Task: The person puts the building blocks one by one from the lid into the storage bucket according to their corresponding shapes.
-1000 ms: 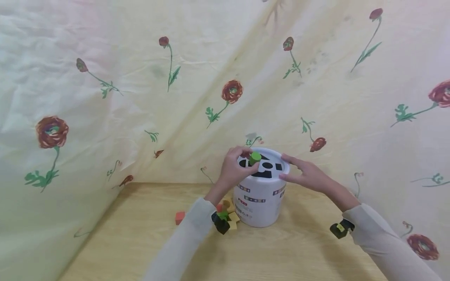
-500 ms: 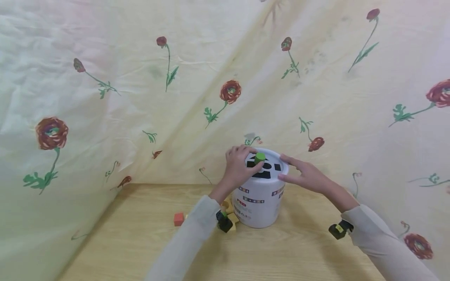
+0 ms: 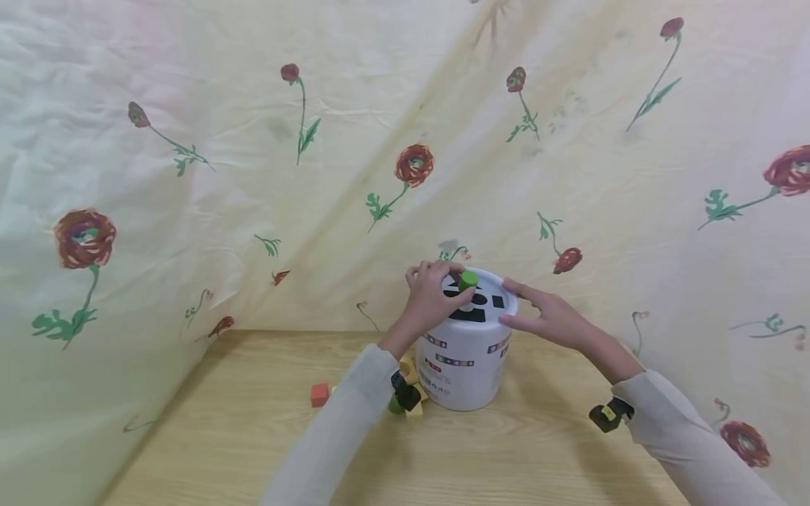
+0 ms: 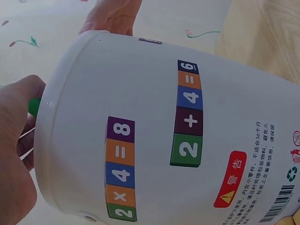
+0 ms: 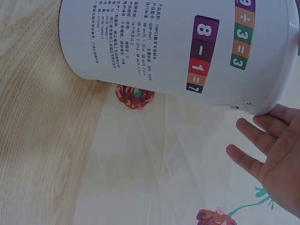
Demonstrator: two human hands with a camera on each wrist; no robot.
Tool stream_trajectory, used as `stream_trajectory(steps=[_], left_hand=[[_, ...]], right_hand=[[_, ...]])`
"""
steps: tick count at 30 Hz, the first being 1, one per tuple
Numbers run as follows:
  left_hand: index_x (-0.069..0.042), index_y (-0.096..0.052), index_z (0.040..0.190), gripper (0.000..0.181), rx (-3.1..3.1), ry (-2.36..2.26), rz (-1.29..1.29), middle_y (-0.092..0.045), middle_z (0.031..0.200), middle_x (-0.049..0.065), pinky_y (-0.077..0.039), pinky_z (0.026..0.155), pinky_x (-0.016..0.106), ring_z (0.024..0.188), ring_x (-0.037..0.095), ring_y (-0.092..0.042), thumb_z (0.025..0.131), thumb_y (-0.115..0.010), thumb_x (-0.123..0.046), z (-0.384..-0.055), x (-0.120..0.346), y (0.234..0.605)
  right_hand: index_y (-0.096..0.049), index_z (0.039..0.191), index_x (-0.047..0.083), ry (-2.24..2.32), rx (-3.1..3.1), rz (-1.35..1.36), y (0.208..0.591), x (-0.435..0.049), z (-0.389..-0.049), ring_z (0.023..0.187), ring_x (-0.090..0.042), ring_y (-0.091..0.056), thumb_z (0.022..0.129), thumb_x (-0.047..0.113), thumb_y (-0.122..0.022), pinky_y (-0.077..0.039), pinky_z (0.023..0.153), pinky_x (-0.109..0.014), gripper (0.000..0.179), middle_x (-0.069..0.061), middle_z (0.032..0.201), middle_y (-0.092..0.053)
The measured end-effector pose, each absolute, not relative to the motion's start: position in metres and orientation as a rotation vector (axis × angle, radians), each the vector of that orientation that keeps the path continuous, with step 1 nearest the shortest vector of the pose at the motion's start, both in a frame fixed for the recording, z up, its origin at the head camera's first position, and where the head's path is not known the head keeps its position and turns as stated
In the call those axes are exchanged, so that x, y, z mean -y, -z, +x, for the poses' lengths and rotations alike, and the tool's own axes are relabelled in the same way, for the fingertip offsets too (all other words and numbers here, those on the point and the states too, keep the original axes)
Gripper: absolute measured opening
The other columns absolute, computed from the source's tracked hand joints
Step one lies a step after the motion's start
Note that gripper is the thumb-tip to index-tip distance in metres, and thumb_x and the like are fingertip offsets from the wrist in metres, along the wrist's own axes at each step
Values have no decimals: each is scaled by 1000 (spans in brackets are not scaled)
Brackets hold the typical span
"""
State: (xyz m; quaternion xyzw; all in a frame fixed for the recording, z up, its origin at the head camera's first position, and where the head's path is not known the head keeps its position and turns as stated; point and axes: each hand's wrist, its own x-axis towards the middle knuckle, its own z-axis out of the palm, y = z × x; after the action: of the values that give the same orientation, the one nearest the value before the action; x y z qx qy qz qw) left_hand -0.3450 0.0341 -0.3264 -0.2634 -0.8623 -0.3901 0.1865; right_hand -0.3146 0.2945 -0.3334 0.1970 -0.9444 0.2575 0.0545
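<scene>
A white bucket (image 3: 465,369) stands upright on the table, its lid (image 3: 492,284) cut with several black-looking shaped holes. Over the lid, my left hand (image 3: 432,292) pinches a green cylinder block (image 3: 468,280) between thumb and fingers. Only a sliver of that green block (image 4: 33,107) shows past the bucket's rim in the left wrist view; the lid's top is hidden there. On the opposite side, my right hand (image 3: 552,313) touches the rim with spread thumb and forefinger. In the right wrist view its fingers (image 5: 255,133) extend fairly straight, some at the rim and others off it.
Left of the bucket, a red cube (image 3: 319,395) lies on the wooden table (image 3: 215,436). Yellow blocks (image 3: 414,409) and a green block (image 3: 395,405) lie at the bucket's foot, partly behind my left wrist camera (image 3: 407,395). A floral cloth (image 3: 342,211) hangs close behind the bucket.
My left hand has shifted slightly right across the lid with the green cylinder block, then stayed nearly in place. The right hand keeps its place at the rim.
</scene>
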Motion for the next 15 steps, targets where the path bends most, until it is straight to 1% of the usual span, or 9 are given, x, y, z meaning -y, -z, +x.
stream_trajectory(steps=[5, 15], left_hand=[[-18, -65, 124, 37, 2428, 1102, -754, -67, 115, -2, -21, 112, 54, 115, 19, -49, 93, -73, -36, -349, -38, 327], [-20, -66, 122, 34, 2514, 1021, -794, -68, 113, -3, -25, 110, 51, 114, 19, -51, 94, -72, -38, -355, -42, 317]], right_hand=[[-33, 160, 15, -796, 2863, 602, 333, -294, -315, 144, -50, -38, 94, 53, -66, -34, 106, -75, 83, -20, 161, -38], [-33, 160, 14, -814, 2862, 610, 334, -295, -315, 145, -49, -38, 94, 51, -67, -34, 106, -75, 83, -20, 161, -38]])
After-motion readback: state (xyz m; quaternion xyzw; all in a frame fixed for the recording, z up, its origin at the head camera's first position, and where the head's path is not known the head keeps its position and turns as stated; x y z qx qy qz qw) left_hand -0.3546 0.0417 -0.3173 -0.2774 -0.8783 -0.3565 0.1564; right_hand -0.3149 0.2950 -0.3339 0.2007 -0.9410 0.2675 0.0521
